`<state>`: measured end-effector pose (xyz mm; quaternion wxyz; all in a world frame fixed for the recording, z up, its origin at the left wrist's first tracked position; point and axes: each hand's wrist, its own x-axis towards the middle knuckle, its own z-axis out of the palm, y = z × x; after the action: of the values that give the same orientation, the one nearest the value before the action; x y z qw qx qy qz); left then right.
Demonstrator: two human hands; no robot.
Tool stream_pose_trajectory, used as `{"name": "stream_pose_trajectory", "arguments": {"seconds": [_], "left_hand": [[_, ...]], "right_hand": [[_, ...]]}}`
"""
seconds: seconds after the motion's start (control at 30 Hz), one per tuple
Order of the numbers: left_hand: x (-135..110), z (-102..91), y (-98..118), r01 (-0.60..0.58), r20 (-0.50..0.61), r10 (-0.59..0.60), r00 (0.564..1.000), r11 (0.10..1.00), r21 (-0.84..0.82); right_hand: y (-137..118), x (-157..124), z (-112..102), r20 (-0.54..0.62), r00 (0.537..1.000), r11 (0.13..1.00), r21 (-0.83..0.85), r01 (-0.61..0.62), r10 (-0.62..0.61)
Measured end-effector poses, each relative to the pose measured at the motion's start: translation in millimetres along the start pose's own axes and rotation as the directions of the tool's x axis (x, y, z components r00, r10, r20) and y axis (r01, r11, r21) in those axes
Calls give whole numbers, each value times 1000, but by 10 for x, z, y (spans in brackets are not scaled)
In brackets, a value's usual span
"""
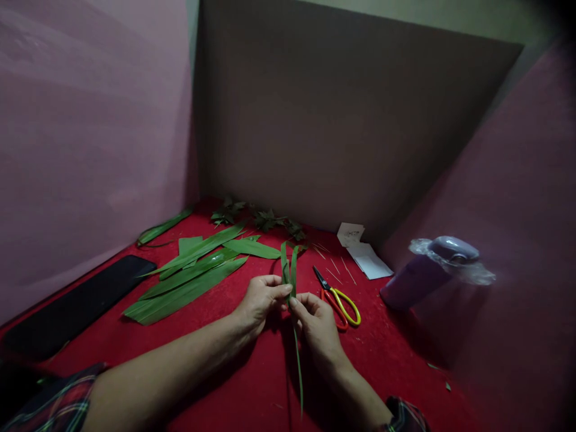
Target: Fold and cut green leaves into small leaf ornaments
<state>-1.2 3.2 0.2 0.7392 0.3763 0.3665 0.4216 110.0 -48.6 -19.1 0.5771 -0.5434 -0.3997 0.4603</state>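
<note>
My left hand (261, 300) and my right hand (316, 321) meet above a red cloth (234, 384), both pinching a narrow green leaf strip (290, 273). The strip is folded, with two ends standing up past my fingers and a thin tail running down toward me between my forearms. Fingers of both hands are closed on the strip. A pair of scissors (338, 299) with one yellow and one red handle lies just right of my right hand.
Several long green leaves (189, 279) lie to the left, small leafy sprigs (265, 219) at the back. A black flat object (72, 306) rests far left. White paper pieces (366, 255) and thin sticks (335, 267) lie behind the scissors. A purple container (432, 270) stands right. Board walls enclose the space.
</note>
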Motion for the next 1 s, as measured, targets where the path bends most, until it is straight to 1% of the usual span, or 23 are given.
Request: {"name": "stream_pose_trajectory", "arguments": {"seconds": [0.1,0.2,0.33,0.47,0.57,0.77,1.0], "left_hand": [[6,-10,-2,26,71,-24,997,999,-31],[34,-28,-17,21,154,-9,988,997,-74],[76,-45,-33,10,215,18,977,992,-126],[91,-54,-35,26,269,16,963,988,-152],[88,-64,-43,30,271,12,962,988,-152],[67,-55,-39,37,213,-18,977,996,-85],[61,-44,-20,30,199,-30,979,1000,5]], "right_hand": [[-41,-7,-11,6,1000,999,44,-31,31],[-56,1,-29,15,998,994,88,-68,67],[-48,21,-61,62,992,981,154,-117,109],[-63,25,-83,115,988,966,224,-126,102],[-72,24,-93,134,986,963,234,-132,102],[-66,30,-103,143,983,964,225,-142,111],[-59,39,-123,120,987,968,216,-131,107]]}}
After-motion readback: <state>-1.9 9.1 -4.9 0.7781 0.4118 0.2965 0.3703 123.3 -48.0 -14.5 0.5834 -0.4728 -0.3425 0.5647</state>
